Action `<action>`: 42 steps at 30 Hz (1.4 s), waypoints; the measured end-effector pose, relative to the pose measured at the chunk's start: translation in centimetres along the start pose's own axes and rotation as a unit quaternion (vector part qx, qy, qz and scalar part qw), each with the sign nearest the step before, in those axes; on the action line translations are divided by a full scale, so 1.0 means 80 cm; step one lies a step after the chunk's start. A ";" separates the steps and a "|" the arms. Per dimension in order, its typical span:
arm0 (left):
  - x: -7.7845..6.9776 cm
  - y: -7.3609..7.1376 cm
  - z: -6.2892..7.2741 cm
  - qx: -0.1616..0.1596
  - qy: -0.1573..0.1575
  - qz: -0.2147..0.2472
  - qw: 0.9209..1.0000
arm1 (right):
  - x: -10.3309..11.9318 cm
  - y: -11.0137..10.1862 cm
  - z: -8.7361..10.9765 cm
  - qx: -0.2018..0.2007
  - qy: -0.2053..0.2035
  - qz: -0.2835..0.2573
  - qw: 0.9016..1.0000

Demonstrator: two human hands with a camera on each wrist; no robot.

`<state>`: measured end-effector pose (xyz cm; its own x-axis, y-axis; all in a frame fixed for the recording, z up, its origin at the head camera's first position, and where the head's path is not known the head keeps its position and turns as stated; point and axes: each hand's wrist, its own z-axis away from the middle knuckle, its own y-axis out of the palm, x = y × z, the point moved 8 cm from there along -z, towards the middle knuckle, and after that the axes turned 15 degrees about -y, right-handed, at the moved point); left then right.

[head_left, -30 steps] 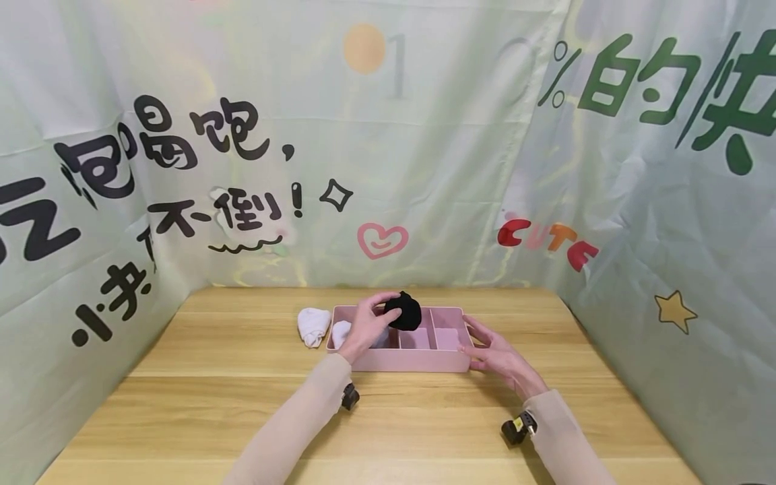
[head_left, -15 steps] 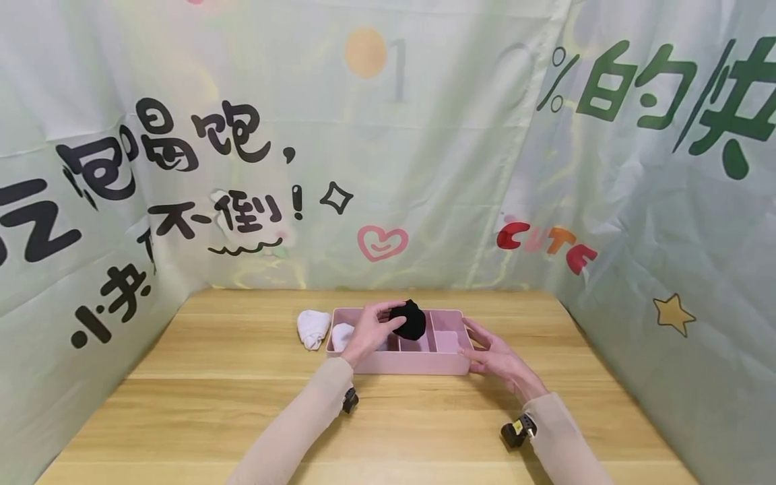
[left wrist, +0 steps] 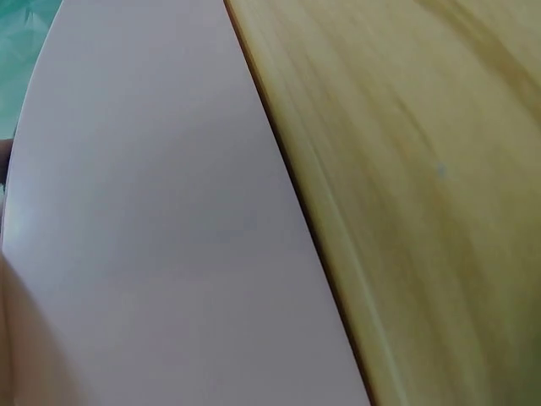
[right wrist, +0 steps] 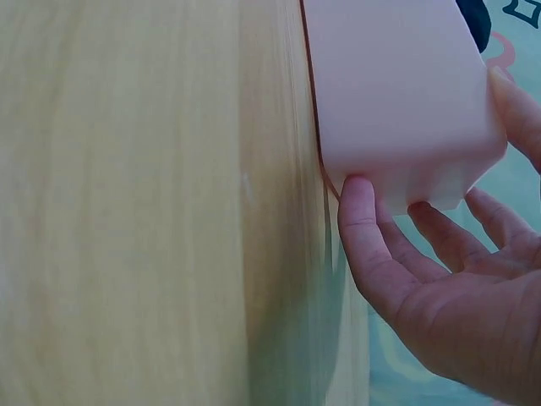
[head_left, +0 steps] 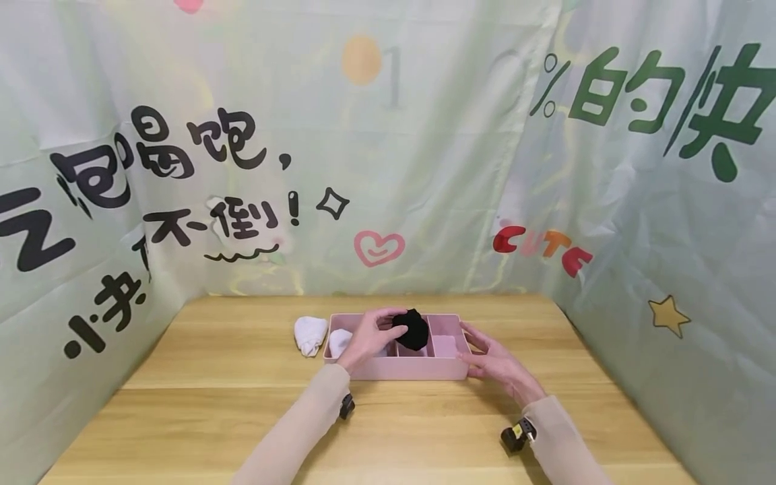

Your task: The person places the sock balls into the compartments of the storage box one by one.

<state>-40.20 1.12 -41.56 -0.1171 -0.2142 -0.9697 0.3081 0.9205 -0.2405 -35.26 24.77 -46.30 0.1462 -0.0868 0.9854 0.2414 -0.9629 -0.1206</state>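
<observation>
My left hand (head_left: 370, 340) pinches a balled-up black sock (head_left: 411, 330) between thumb and fingers, over a middle compartment of the pink divided box (head_left: 412, 368). Inside the leftmost compartment lies a white rolled sock (head_left: 340, 342). Part of a pale bundle shows beside my left hand, which hides most of it. My right hand (head_left: 500, 367) holds the box's right end. The right wrist view shows its thumb and fingers (right wrist: 363, 220) spread around that end wall. In the left wrist view the box's front wall (left wrist: 169, 194) fills much of the picture, with the sock out of sight.
A white folded sock (head_left: 310, 335) lies on the wooden table (head_left: 424, 431) just left of the box. Printed fabric curtains (head_left: 388, 155) stand around the back and sides of the table.
My left hand has carried the black sock slightly right and lower, toward the middle compartment. The right hand has stayed at the box's end. The head view has shifted slightly.
</observation>
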 end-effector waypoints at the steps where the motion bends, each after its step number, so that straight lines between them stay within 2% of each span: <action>1: 0.001 -0.001 0.000 -0.001 -0.001 -0.005 1.000 | 0.000 0.001 0.000 0.001 -0.002 0.002 1.000; 9: 0.013 0.004 0.002 0.003 -0.025 -0.041 0.999 | -0.005 0.004 0.004 -0.003 0.000 0.000 1.000; 14: 0.009 0.006 0.001 0.000 -0.012 -0.048 0.999 | -0.002 0.002 0.002 -0.002 -0.002 -0.003 1.000; 18: 0.007 0.004 -0.001 -0.007 -0.006 -0.032 0.999 | 0.001 0.003 0.003 0.004 -0.004 -0.009 1.000; 25: 0.005 -0.017 0.003 -0.077 0.007 0.023 0.997 | 0.005 0.006 0.000 0.018 -0.011 -0.023 1.000; 28: 0.006 -0.024 0.008 -0.094 0.012 0.033 0.995 | 0.004 0.007 0.000 0.023 -0.011 -0.021 0.999; 38: 0.003 -0.055 0.021 -0.112 0.027 0.012 0.993 | -0.002 0.003 -0.001 0.013 -0.001 -0.006 1.000; 42: 0.007 -0.075 0.024 -0.141 0.018 0.003 0.990 | -0.002 0.004 -0.004 0.017 -0.002 -0.009 1.000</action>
<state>-40.29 -5.16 -40.75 -0.1518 -0.2014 -0.9677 0.0339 0.9774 -0.2087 -35.50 24.43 -46.49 0.1449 -0.0691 0.9870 0.2773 -0.9547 -0.1076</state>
